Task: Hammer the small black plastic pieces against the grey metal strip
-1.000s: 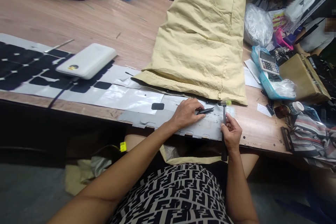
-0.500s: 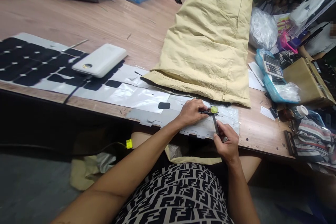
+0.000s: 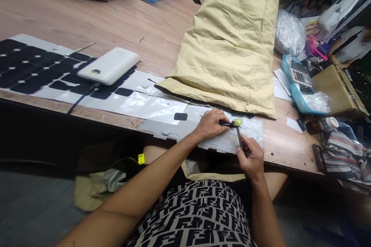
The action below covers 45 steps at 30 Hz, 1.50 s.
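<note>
My right hand [image 3: 251, 158] is closed around the handle of a small hammer [image 3: 238, 122] with a round yellow-green head and a grey shaft. The head is over the white sheet on the bench, at the tip of a thin black piece [image 3: 226, 124]. The fingers of my left hand [image 3: 213, 123] pinch that black piece; its kind is too small to make out. Just beyond both hands lies the open edge of a large yellow cloth bag [image 3: 226, 54].
To the left, a white power bank [image 3: 109, 65] with a cable rests on dark panels [image 3: 26, 65]. At the right are a blue basket with a calculator [image 3: 300, 72], a cardboard box [image 3: 336, 88], a bottle [image 3: 330, 123] and striped cloth [image 3: 342, 154]. Another person sits far right.
The hammer's head has shifted slightly to the right at the black piece's tip. My left hand keeps its place, and the view has turned very slightly.
</note>
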{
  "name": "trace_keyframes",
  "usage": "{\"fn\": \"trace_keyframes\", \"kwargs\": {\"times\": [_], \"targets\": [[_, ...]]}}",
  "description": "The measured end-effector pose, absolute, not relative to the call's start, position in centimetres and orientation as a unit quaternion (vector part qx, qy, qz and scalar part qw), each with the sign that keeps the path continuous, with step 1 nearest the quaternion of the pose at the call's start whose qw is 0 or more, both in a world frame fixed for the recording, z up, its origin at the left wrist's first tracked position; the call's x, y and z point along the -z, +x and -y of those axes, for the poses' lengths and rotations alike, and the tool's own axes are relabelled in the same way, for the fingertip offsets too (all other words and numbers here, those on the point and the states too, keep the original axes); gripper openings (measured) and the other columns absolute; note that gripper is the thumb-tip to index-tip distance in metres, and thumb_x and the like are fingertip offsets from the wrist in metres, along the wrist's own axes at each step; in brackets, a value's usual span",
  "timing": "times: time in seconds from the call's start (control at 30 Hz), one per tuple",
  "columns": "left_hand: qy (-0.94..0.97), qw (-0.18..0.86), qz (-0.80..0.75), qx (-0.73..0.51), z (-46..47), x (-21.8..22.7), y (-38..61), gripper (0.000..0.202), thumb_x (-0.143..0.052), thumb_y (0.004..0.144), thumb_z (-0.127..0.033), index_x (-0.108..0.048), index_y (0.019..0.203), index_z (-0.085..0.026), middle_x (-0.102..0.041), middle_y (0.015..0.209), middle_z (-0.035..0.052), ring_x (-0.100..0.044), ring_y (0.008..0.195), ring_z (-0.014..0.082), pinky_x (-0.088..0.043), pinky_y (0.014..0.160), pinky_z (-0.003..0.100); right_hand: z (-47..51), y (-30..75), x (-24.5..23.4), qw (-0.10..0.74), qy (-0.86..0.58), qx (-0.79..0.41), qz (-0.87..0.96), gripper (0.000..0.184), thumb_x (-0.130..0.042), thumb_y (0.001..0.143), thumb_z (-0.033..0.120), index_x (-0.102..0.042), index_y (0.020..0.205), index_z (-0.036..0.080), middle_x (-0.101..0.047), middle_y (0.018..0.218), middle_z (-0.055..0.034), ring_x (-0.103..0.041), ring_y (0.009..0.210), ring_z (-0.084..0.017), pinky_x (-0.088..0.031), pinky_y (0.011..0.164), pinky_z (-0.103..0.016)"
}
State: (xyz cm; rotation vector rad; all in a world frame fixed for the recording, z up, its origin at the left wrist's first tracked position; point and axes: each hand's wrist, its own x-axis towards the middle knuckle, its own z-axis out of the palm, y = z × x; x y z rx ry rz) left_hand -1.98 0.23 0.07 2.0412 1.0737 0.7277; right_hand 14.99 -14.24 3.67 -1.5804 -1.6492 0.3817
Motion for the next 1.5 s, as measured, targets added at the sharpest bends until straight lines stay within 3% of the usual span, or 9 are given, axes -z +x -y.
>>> {"fn": "trace_keyframes", "kwargs": {"times": [0.27, 0.5, 0.67, 0.83, 0.9, 1.0, 1.1, 1.3, 1.5], "targets": [[0.791, 0.356, -0.413, -0.278, -0.2, -0.2, -2.0, 0.011, -0.075, 0.074, -0.028, -0.075, 0.083, -0.022, -0.07, 0.086, 0.0004, -0.059, 0.09, 0.0206, -0.042, 0.088, 0.036, 14.0, 15.9, -3.6, 0.442, -0.655, -0.177, 0.587, 0.044, -0.064, 0.08, 0.019, -0.072, 0.123, 0.022, -0.059, 0.081, -0.0013, -0.051, 0.064, -0.013, -0.045, 0.053, -0.025], [0.827, 0.369, -0.352, -0.237, 0.1, -1.0, -2.9, 0.017, -0.077, 0.075, -0.039, -0.077, 0.086, -0.026, -0.07, 0.09, 0.0009, -0.056, 0.095, 0.0233, -0.037, 0.096, 0.041, 12.9, 17.9, -1.6, 0.583, -0.66, -0.272, 0.388, 0.05, -0.071, 0.074, 0.03, -0.072, 0.122, 0.017, -0.064, 0.082, -0.0017, -0.053, 0.057, -0.011, -0.048, 0.054, -0.027], [0.875, 0.394, -0.202, -0.198, 3.4, -1.6, -4.1, 0.013, -0.081, 0.074, -0.037, -0.079, 0.085, -0.03, -0.066, 0.117, 0.0034, -0.051, 0.116, 0.0277, -0.035, 0.105, 0.045, 12.8, 18.3, -1.7, 0.613, -0.645, -0.303, 0.342, 0.048, -0.072, 0.074, 0.031, -0.072, 0.119, 0.017, -0.066, 0.083, -0.0019, -0.055, 0.054, -0.01, -0.048, 0.053, -0.027], [0.919, 0.299, -0.182, -0.181, 7.2, -1.2, -4.4, 0.015, -0.083, 0.071, -0.028, -0.076, 0.084, -0.026, -0.053, 0.144, 0.0047, -0.039, 0.137, 0.0348, -0.029, 0.114, 0.052, 12.8, 17.8, -1.8, 0.602, -0.645, -0.303, 0.36, 0.047, -0.073, 0.073, 0.028, -0.073, 0.119, 0.018, -0.064, 0.082, -0.0009, -0.055, 0.057, -0.01, -0.049, 0.055, -0.027], [0.91, 0.304, -0.197, -0.199, 7.5, -1.1, -4.2, 0.023, -0.084, 0.07, -0.032, -0.075, 0.09, -0.026, -0.056, 0.141, 0.0059, -0.043, 0.134, 0.0343, -0.033, 0.112, 0.051, 12.8, 17.6, -1.7, 0.594, -0.648, -0.298, 0.372, 0.048, -0.072, 0.073, 0.028, -0.073, 0.12, 0.018, -0.064, 0.082, -0.0009, -0.054, 0.057, -0.01, -0.049, 0.055, -0.026], [0.861, 0.349, -0.276, -0.247, 6.5, -1.2, -3.1, 0.026, -0.078, 0.076, -0.035, -0.071, 0.099, -0.024, -0.068, 0.116, 0.0054, -0.056, 0.113, 0.0268, -0.044, 0.099, 0.042, 12.8, 17.4, -1.4, 0.583, -0.653, -0.294, 0.384, 0.049, -0.071, 0.073, 0.029, -0.072, 0.12, 0.018, -0.063, 0.083, -0.0013, -0.052, 0.058, -0.01, -0.049, 0.054, -0.026], [0.79, 0.343, -0.425, -0.279, 4.1, -1.7, -1.1, 0.024, -0.069, 0.085, -0.034, -0.069, 0.105, -0.021, -0.069, 0.096, 0.0048, -0.06, 0.096, 0.0233, -0.049, 0.084, 0.037, 12.8, 17.3, -1.1, 0.584, -0.656, -0.286, 0.384, 0.048, -0.072, 0.073, 0.029, -0.073, 0.12, 0.018, -0.06, 0.084, -0.001, -0.051, 0.059, -0.009, -0.049, 0.053, -0.025], [0.712, 0.274, -0.6, -0.239, -0.2, -2.5, 2.7, 0.034, -0.069, 0.085, -0.046, -0.07, 0.108, -0.021, -0.068, 0.104, 0.007, -0.061, 0.102, 0.0282, -0.048, 0.079, 0.037, 13.0, 17.7, -0.3, 0.552, -0.665, -0.27, 0.424, 0.049, -0.07, 0.078, 0.028, -0.07, 0.126, 0.018, -0.055, 0.088, -0.0015, -0.047, 0.061, -0.009, -0.047, 0.054, -0.024], [0.716, 0.278, -0.591, -0.247, -0.7, -1.7, 2.6, 0.018, -0.068, 0.085, -0.036, -0.075, 0.098, -0.025, -0.068, 0.097, 0.004, -0.062, 0.098, 0.0252, -0.046, 0.075, 0.034, 13.2, 17.8, -0.2, 0.539, -0.664, -0.252, 0.452, 0.047, -0.067, 0.08, 0.027, -0.07, 0.127, 0.019, -0.057, 0.091, -0.003, -0.046, 0.063, -0.009, -0.046, 0.053, -0.023]]}}
